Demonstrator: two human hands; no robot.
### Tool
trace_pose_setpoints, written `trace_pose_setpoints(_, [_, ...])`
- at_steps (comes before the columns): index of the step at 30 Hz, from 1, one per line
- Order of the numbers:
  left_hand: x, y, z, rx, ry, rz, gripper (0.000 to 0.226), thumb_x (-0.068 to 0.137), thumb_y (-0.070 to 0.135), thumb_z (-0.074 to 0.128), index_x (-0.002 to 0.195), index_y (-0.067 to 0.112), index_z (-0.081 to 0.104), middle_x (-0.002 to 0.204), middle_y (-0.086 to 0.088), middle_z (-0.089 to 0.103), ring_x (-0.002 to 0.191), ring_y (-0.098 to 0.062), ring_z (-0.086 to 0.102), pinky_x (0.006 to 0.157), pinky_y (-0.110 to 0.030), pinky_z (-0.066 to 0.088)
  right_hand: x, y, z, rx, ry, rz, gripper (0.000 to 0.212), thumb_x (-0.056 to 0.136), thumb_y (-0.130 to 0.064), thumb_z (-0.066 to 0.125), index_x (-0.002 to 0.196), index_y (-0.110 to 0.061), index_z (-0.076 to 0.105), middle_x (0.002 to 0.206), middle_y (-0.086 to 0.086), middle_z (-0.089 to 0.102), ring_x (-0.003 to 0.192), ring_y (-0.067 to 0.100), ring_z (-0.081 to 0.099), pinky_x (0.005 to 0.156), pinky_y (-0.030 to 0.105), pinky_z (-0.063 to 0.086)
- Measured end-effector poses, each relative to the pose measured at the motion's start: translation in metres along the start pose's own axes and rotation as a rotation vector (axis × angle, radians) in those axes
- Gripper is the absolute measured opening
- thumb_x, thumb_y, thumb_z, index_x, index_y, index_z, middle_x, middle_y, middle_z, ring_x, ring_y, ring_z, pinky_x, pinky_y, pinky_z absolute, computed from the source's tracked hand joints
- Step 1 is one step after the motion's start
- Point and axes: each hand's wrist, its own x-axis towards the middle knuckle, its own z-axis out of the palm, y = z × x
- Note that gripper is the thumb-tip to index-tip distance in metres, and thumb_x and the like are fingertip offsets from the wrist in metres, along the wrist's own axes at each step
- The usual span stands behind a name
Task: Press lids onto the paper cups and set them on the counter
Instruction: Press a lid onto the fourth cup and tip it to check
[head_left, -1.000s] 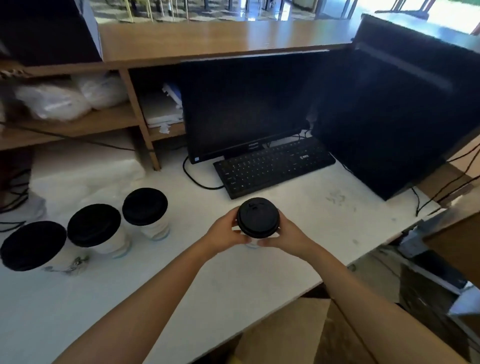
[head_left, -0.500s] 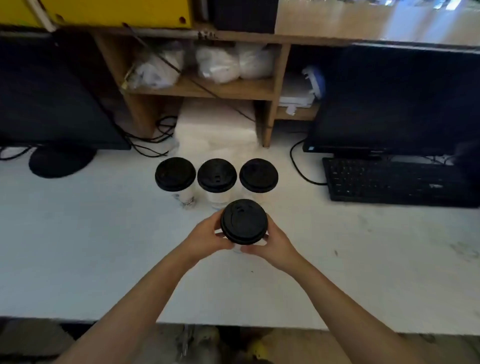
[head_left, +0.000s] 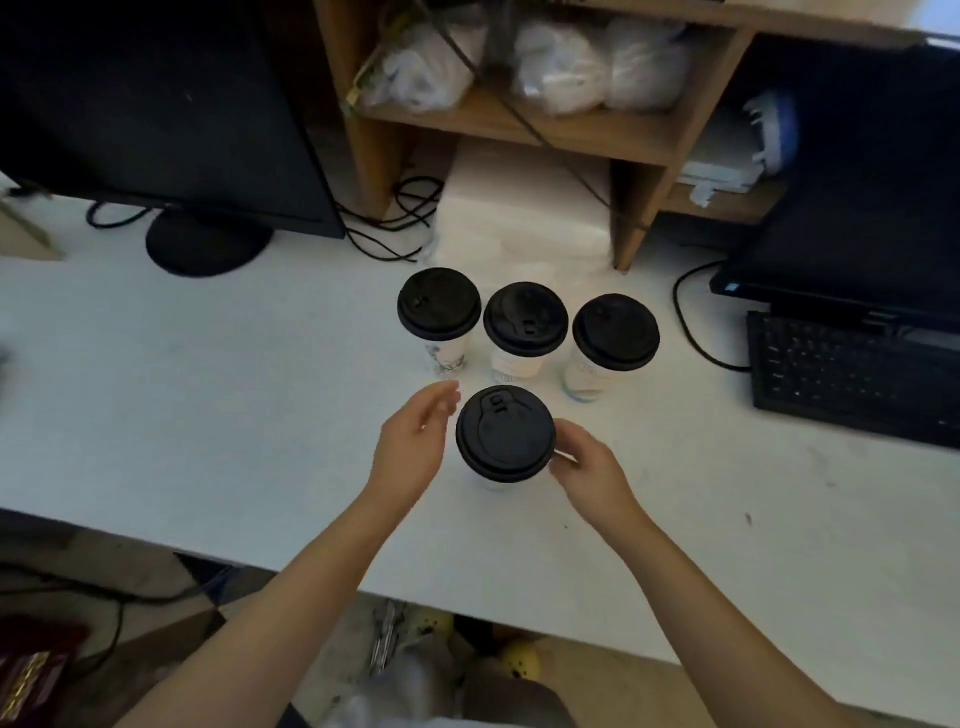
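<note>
Paper cup (head_left: 492, 483), white-walled and capped with a black lid (head_left: 505, 434), stands upright on the white counter (head_left: 208, 415), between the near edge and a back row of three more lidded cups. Bare counter lies open to its left as far as a round monitor base (head_left: 208, 244) at the back, and to its right up to a black keyboard (head_left: 852, 379). The near edge runs slantwise and is crossed by both forearms. The lid sits level, its rim overhanging the wall, with a small raised flap at the far side.

Left hand (head_left: 413, 449): fingers straight and relaxed, spread wide, just beside the cup and apart from it. Right hand (head_left: 589, 470): fingers loosely curved at the lid's rim; whether they touch or hold the cup cannot be told.

Count: four cups, four lids. In the back row, the left cup (head_left: 439, 304), middle cup (head_left: 525, 319) and right cup (head_left: 615, 332) stand close together.
</note>
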Motion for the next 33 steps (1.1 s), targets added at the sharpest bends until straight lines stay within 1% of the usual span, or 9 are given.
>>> trace_pose_setpoints(2, [-0.005,0.011,0.009,0.045,0.116,0.087,0.03,0.099,0.022,0.038,0.122,0.019,0.059,0.114,0.009,0.062,0.109,-0.007,0.056,0.095,-0.013,0.042,0.003,-0.016,-0.005,0.141,0.184,0.01,0.031,0.095,0.001,0.039,0.111,-0.013,0.062,0.109,0.001,0.065,0.106,0.018,0.061,0.098,0.031,0.047])
trace_pose_setpoints(4, [-0.005,0.019,0.023,0.103,0.074,0.127,0.033,0.1,0.025,0.036,0.125,0.018,0.057,0.117,0.012,0.057,0.109,-0.001,0.05,0.085,0.001,0.035,0.007,-0.037,0.0,0.179,0.204,0.021,0.028,0.101,-0.017,0.034,0.108,-0.019,0.061,0.107,-0.001,0.066,0.105,0.014,0.061,0.096,0.03,0.045])
trace_pose_setpoints(8, [0.003,0.014,0.044,0.243,0.049,0.176,0.033,0.1,0.021,0.033,0.12,0.015,0.059,0.117,0.001,0.064,0.107,-0.012,0.057,0.088,-0.02,0.041,0.012,-0.049,0.027,0.02,0.131,-0.001,0.031,0.101,-0.025,0.032,0.114,-0.02,0.06,0.106,-0.007,0.062,0.097,0.006,0.057,0.078,0.01,0.04])
trace_pose_setpoints(11, [0.006,0.007,0.045,0.236,0.058,0.206,0.032,0.1,0.02,0.033,0.114,0.017,0.062,0.108,0.003,0.066,0.099,-0.011,0.059,0.085,-0.02,0.045,0.011,-0.044,0.033,0.025,0.188,-0.039,0.028,0.101,-0.022,0.034,0.112,-0.021,0.06,0.103,-0.009,0.062,0.091,-0.004,0.056,0.073,0.0,0.038])
trace_pose_setpoints(15, [0.007,0.005,0.047,0.228,0.067,0.226,0.032,0.1,0.021,0.033,0.109,0.021,0.063,0.102,0.008,0.065,0.094,-0.006,0.058,0.079,-0.013,0.043,0.012,-0.044,0.031,0.013,0.157,-0.036,0.03,0.102,-0.024,0.033,0.115,-0.021,0.06,0.106,-0.008,0.063,0.095,-0.002,0.057,0.08,0.008,0.042])
trace_pose_setpoints(19, [0.008,0.005,0.046,0.233,0.065,0.215,0.032,0.1,0.021,0.032,0.109,0.021,0.063,0.102,0.006,0.065,0.093,-0.008,0.059,0.08,-0.018,0.045,0.012,-0.044,0.031,0.022,0.156,-0.029,0.031,0.101,-0.024,0.033,0.116,-0.022,0.06,0.108,-0.008,0.063,0.098,0.001,0.057,0.081,0.008,0.043])
trace_pose_setpoints(25, [0.018,0.019,0.036,0.216,-0.163,0.205,0.034,0.101,0.026,0.031,0.115,0.017,0.061,0.104,0.004,0.063,0.099,-0.01,0.057,0.088,-0.024,0.044,-0.006,-0.047,0.03,0.042,0.204,0.035,0.03,0.103,-0.026,0.028,0.12,-0.022,0.052,0.11,-0.006,0.057,0.097,0.003,0.053,0.072,0.002,0.041])
trace_pose_setpoints(30, [0.036,0.023,0.033,0.434,-0.09,0.434,0.033,0.098,0.033,0.038,0.1,0.012,0.065,0.092,-0.004,0.068,0.085,-0.017,0.061,0.072,-0.033,0.049,-0.04,-0.039,0.031,0.02,0.31,0.134,0.015,0.102,-0.025,0.032,0.114,-0.02,0.04,0.11,-0.001,0.05,0.096,0.011,0.049,0.064,0.003,0.039])
trace_pose_setpoints(33, [0.042,0.031,0.038,0.57,-0.1,0.544,0.033,0.098,0.033,0.039,0.093,0.013,0.065,0.085,-0.004,0.068,0.079,-0.02,0.062,0.063,-0.031,0.046,-0.058,-0.036,0.034,0.002,0.346,0.19,0.011,0.1,-0.027,0.037,0.107,-0.019,0.037,0.109,0.004,0.051,0.088,0.012,0.052,0.063,0.016,0.038])
